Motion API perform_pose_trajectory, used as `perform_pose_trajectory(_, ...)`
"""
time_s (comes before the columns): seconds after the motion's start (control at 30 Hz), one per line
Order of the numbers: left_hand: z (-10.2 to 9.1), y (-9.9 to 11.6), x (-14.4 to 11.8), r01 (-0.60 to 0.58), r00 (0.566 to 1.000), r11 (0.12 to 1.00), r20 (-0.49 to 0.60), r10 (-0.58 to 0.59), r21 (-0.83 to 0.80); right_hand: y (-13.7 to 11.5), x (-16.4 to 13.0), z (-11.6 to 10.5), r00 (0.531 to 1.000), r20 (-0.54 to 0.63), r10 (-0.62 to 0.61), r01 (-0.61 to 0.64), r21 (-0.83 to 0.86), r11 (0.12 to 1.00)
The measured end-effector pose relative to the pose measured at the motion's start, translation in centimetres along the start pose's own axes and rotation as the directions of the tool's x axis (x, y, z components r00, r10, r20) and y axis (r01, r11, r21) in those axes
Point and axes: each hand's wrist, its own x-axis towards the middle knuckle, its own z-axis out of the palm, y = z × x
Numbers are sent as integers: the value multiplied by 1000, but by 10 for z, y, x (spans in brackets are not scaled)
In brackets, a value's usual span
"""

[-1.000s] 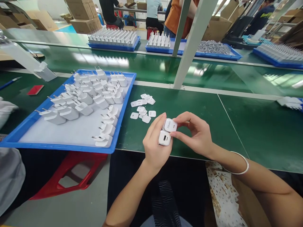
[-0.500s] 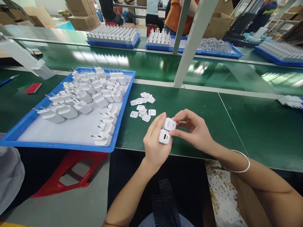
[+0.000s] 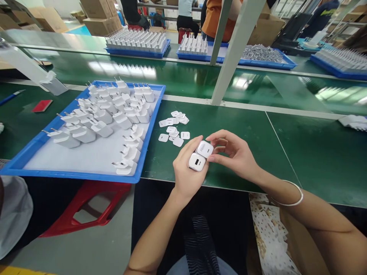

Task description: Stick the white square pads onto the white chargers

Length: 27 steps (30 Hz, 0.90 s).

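Bench: we sit at a green table, our hands held over its near edge.
Tray: a blue tray of white plug bodies lies to our left.
Left hand: our left hand is clamped around two white chargers, side by side.
Right hand: our right hand pinches the farther charger with its fingertips.
Plates: small white cover plates lie loose between tray and hands.

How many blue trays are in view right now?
4: one blue plastic tray of white chargers near left, three across the green belt: far left, centre, far right. More may be hidden.
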Motion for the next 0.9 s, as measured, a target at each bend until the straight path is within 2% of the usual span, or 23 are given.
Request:
perform_pose_trajectory(0.23, 0, -4, -2, -47, 999, 998, -9, 47, 37, -1, -2, 3, 991, -4, -131, 128, -168, 977)
perform_pose_trajectory(0.43, -3, -5, 0, -28, 999, 998, 16, 27, 54, -1, -1, -2, 953, 87, -290, 301, -370, 879)
perform_pose_trajectory(0.77, -3, -6, -3, -80, 997, 992, 20, 78, 96, 2, -4, 1, 946, 45, -322, 315, -379, 870)
perform_pose_trajectory(0.9, -3, -7, -3, -93, 996, 991, 23, 91, 97, 2, -3, 0, 953, 52, -298, 296, -366, 882)
